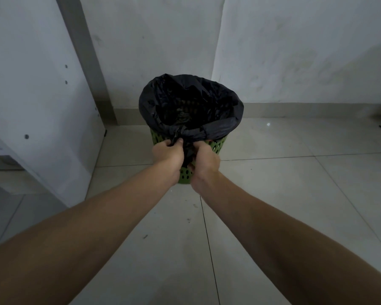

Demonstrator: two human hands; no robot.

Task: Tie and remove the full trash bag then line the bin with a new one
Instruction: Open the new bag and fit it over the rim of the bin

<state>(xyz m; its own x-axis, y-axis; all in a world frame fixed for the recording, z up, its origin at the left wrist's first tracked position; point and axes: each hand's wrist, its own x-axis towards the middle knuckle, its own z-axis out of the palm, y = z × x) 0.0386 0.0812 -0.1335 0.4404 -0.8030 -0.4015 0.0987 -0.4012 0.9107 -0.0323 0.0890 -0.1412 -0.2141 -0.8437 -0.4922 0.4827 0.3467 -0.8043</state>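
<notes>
A green perforated bin (218, 143) stands on the tiled floor near the wall. A black trash bag (216, 100) lines it, its mouth open and folded over the rim. The bin's holes show faintly through the bag inside. At the bin's near side, loose bag plastic is bunched into a dark strip hanging down. My left hand (167, 154) pinches that bunch from the left, thumb on top. My right hand (205, 160) grips the same bunch from the right, fingers curled around it. Both hands touch the bin's front wall.
A white cabinet (37, 102) with small holes stands at the left, close to the bin. White walls (295, 51) meet in a corner behind the bin. Pale floor tiles (273, 194) stretch to the right and toward me, with a few dark specks.
</notes>
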